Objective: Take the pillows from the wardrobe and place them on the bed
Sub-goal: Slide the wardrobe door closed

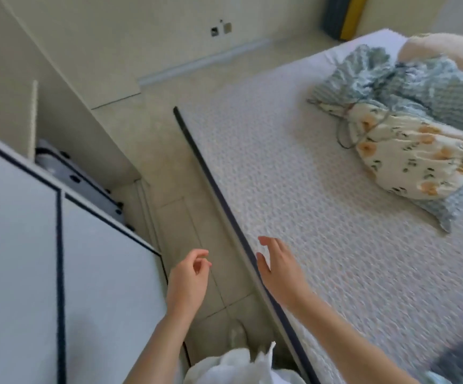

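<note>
While both of my hands hang empty in front of me, what matters for the next move is which side the wardrobe (67, 245) lies on: it stands off to my left, its white doors with dark edging close beside my left hand (188, 275), while the bed (321, 245) stretches away on my right. My left hand is over the floor (186, 217) in the gap between the two, fingers loosely curled with the tips near the thumb, holding nothing. My right hand (277, 267) is over the near edge of the mattress, fingers spread and relaxed, also holding nothing.

Two pillows already lie on the bed, well apart from my hands toward its far right: a floral pillow (418, 159) resting on top of a blue ruffled pillow (407, 87), with a pale plush toy (443, 51) behind them. Their long axes run roughly across the mattress, slanting down to the right.

No pillow shows inside the wardrobe from this angle; beyond the door I can only make out a pale grey shape with dark dots, which I cannot identify. If more pillows remain, I judge my left hand the nearer one to reach in, turning leftward away from the bed.
</note>
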Demonstrator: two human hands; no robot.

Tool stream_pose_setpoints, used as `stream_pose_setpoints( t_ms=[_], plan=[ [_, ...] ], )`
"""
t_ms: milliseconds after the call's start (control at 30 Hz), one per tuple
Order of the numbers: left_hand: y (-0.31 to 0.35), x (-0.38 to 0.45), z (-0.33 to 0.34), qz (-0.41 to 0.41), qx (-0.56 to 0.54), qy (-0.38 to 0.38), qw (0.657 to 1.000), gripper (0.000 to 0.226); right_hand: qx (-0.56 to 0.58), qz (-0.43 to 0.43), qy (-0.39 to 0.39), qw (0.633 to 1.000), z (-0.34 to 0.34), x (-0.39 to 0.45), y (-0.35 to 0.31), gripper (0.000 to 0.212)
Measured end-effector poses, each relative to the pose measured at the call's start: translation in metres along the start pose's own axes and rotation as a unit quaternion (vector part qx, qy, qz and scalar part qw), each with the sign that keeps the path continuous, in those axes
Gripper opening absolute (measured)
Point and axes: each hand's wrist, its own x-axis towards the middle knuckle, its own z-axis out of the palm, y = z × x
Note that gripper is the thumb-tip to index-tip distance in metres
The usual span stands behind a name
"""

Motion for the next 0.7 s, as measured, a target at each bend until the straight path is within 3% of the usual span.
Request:
stream_pose_setpoints(
  t_ms=[400, 567, 700],
  plan=[
    [-0.036, 0.04, -0.138, -0.062, 0.048, 0.281, 0.956, 0.023, 0.039, -0.19, -0.121, 0.974, 0.08, 0.094, -0.147, 0.036],
    [-0.03, 0.037, -0.177, -0.013, 0.124, 0.382, 0.916, 0.027, 0.064, -0.267, -0.162, 0.948, 0.098, 0.129, -0.201, 0.035],
    [-0.029, 0.032, -0.196, 0.031, 0.208, 0.457, 0.864, 0.022, 0.088, -0.318, -0.202, 0.922, 0.108, 0.152, -0.247, 0.034]
  ],
)
